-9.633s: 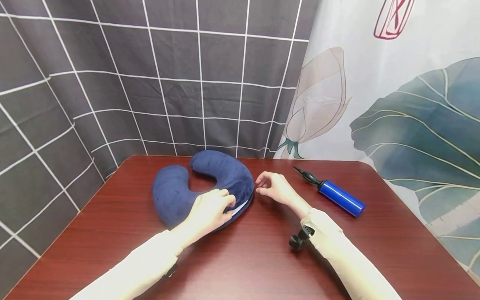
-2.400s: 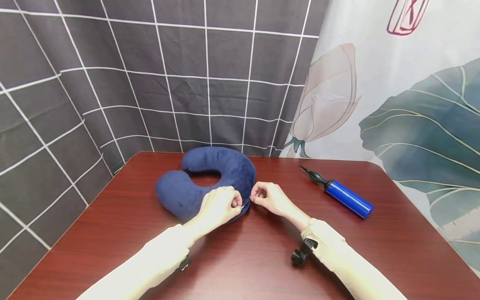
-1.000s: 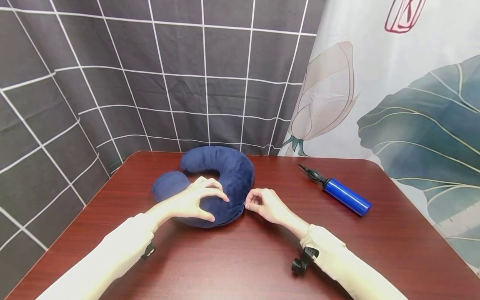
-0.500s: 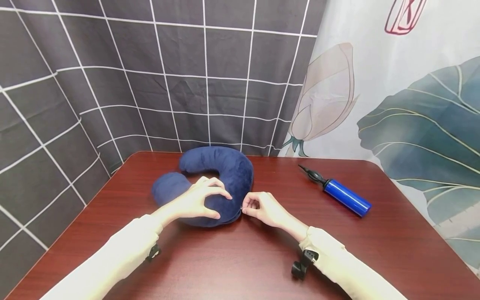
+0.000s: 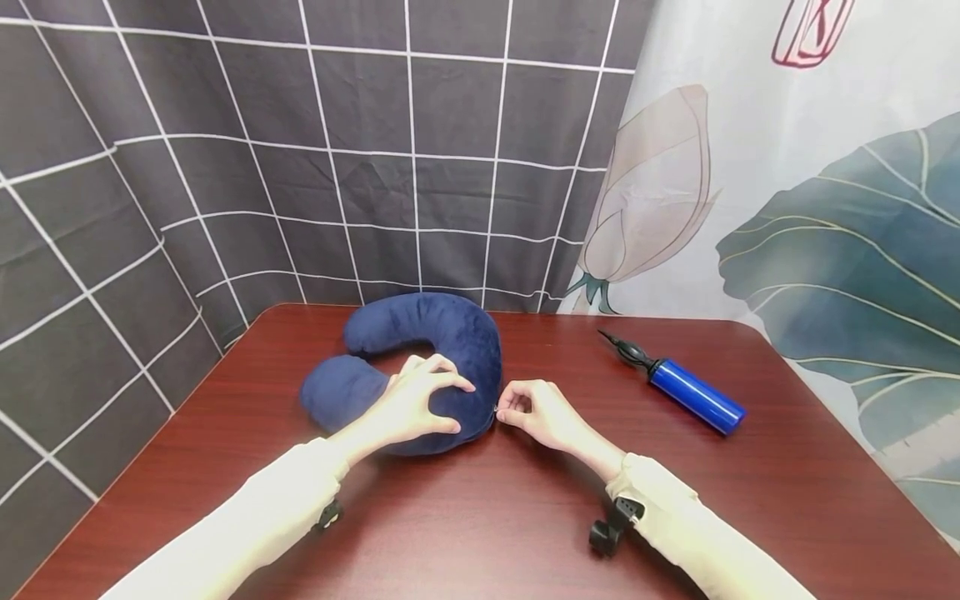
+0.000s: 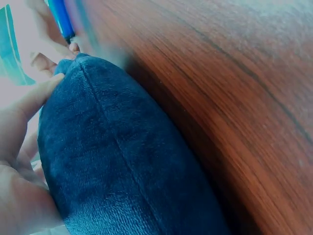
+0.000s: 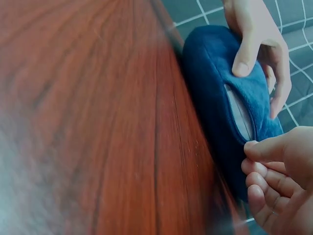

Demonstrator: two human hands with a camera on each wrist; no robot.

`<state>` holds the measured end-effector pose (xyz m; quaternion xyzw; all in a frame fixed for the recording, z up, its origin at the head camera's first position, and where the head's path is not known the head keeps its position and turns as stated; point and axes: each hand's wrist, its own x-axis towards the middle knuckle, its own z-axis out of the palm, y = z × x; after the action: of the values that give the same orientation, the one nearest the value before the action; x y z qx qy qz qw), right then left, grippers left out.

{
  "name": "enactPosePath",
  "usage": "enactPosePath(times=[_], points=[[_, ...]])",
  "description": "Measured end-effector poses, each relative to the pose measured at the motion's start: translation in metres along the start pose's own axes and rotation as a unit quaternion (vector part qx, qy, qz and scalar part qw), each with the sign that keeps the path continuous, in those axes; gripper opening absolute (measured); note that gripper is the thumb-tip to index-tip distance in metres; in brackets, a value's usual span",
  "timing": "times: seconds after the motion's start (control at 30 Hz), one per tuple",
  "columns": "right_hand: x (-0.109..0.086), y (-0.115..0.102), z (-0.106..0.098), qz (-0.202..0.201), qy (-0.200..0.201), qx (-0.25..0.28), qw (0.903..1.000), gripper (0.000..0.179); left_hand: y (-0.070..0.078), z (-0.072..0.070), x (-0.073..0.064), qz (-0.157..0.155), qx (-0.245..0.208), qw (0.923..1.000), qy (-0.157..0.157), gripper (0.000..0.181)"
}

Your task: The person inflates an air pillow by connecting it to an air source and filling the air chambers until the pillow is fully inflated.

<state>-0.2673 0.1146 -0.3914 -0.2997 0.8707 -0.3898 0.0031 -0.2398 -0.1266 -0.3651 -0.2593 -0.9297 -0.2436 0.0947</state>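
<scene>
A navy plush U-shaped neck pillow [image 5: 457, 333] lies on the table, its gap facing left. My left hand [image 5: 412, 400] grips the pillow from above, fingers spread over the top and thumb on the near side. In the right wrist view, a slit with a pale lining [image 7: 238, 111] shows in the pillow's side below the left thumb. At the lower end of that slit my right hand [image 5: 543, 412] pinches a small zipper pull [image 5: 496, 409] between thumb and forefinger. Its tips mostly cover the pull.
A hand air pump [image 5: 693, 396] with a blue barrel and black nozzle lies right of the right hand on the reddish-brown table [image 5: 480, 517]. Behind the table hang a grey checked curtain [image 5: 360, 192] and a white floral curtain [image 5: 667, 208].
The left hand has gone from pinching near the slit to holding the pillow's top. The right hand, first apart from the pillow, now pinches the zipper pull; the pillow has turned slightly.
</scene>
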Motion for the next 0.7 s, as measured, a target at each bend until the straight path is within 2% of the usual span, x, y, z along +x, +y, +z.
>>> enactPosePath(times=[0.27,0.5,0.57,0.7], points=[[-0.005,-0.01,0.005,-0.011,-0.032,0.011,0.9994,0.007,0.0,0.0,0.001,0.003,-0.002,1.0,0.009,0.047],[-0.005,-0.007,0.003,-0.011,-0.027,0.009,0.9995,0.009,0.003,-0.003,0.003,0.007,-0.01,0.9999,-0.004,0.047],[-0.005,-0.006,0.001,-0.01,-0.029,0.012,0.9995,0.009,0.001,-0.007,0.004,0.025,-0.013,0.9995,-0.015,0.048],[-0.004,-0.004,0.0,-0.012,-0.03,0.016,0.9993,0.008,-0.012,-0.018,0.006,0.117,-0.029,0.9927,-0.005,0.039]])
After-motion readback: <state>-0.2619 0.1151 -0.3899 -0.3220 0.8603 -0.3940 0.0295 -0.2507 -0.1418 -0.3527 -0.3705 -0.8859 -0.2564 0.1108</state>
